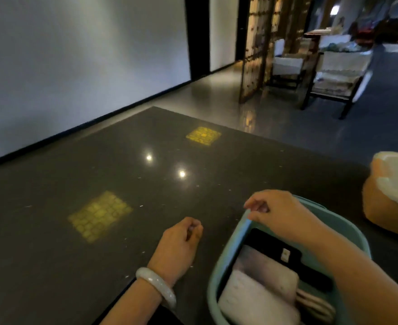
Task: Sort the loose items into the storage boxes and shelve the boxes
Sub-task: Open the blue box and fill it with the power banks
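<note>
A teal storage box [229, 249] stands at the lower right of the dark glossy surface [88, 165]. Inside it lie folded pale cloths [259, 292] and a flat black item [267, 240] with a small tag. My right hand [277, 213] reaches across the box and curls its fingers over the far left rim. To the left of the box, my left hand [179, 245] hovers with its fingers curled into a loose fist, nothing visible in it; a pale bangle sits on that wrist. An orange box [376, 209] with something white in it stands at the right edge.
A white wall runs along the left. A wooden lattice screen [254, 55] and chairs with pale cushions [334, 73] stand at the back right. Two yellow light patches and lamp glare reflect on the dark surface.
</note>
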Tool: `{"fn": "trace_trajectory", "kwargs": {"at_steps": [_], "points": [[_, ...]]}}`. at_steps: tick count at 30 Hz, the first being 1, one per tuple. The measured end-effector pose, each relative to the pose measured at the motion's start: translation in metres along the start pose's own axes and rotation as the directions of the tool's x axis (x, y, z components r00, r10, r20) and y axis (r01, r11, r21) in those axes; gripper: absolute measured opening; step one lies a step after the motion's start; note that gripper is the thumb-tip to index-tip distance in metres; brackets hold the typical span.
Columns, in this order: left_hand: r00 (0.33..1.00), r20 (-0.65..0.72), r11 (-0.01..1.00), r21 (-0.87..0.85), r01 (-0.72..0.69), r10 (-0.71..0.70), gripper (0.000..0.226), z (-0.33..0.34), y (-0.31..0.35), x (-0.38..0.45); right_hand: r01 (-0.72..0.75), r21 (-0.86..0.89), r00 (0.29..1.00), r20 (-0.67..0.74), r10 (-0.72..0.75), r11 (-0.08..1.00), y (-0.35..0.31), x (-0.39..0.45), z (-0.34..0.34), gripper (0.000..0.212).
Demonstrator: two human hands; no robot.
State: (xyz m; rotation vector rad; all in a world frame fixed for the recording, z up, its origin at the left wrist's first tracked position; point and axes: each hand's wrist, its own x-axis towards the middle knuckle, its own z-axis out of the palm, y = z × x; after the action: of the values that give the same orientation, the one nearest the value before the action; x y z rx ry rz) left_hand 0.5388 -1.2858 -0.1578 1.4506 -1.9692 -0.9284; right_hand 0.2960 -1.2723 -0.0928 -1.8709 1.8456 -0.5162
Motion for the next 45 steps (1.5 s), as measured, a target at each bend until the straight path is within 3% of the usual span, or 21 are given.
{"fn": "trace_trajectory", "kwargs": {"at_steps": [5, 9, 15, 21, 27, 36, 40, 45], "points": [[0.960, -0.208, 0.972, 0.104, 0.213, -0.188, 0.013, -0.055, -0.048, -0.043, 0.228, -0.130, 0.948, 0.257, -0.189, 0.965, -0.072, 0.052, 0.037, 0.021], [0.873, -0.365, 0.907, 0.144, 0.396, -0.324, 0.022, -0.103, -0.083, -0.095, 0.400, -0.167, 0.840, 0.459, -0.288, 0.901, -0.139, 0.077, 0.089, 0.031], [0.757, -0.471, 0.792, 0.177, 0.584, -0.453, 0.031, -0.162, -0.130, -0.164, 0.541, -0.100, 0.721, 0.565, -0.400, 0.835, -0.234, 0.082, 0.166, 0.054], [0.668, -0.520, 0.724, 0.130, 0.678, -0.532, 0.032, -0.231, -0.181, -0.206, 0.614, -0.064, 0.630, 0.640, -0.439, 0.787, -0.334, 0.084, 0.235, 0.053], [0.630, -0.553, 0.700, 0.114, 0.705, -0.545, 0.034, -0.309, -0.247, -0.229, 0.634, -0.058, 0.612, 0.647, -0.455, 0.771, -0.423, 0.106, 0.303, 0.049], [0.611, -0.531, 0.657, 0.128, 0.743, -0.587, 0.038, -0.382, -0.345, -0.216, 0.564, 0.039, 0.672, 0.558, -0.487, 0.825, -0.501, 0.146, 0.403, 0.064], [0.552, -0.549, 0.562, 0.173, 0.809, -0.627, 0.059, -0.404, -0.388, -0.197, 0.566, 0.019, 0.703, 0.510, -0.495, 0.824, -0.532, 0.186, 0.436, 0.077], [0.418, -0.478, 0.403, 0.139, 0.905, -0.773, 0.085, -0.415, -0.443, -0.185, 0.633, -0.073, 0.703, 0.472, -0.532, 0.771, -0.579, 0.243, 0.490, 0.090]]}}
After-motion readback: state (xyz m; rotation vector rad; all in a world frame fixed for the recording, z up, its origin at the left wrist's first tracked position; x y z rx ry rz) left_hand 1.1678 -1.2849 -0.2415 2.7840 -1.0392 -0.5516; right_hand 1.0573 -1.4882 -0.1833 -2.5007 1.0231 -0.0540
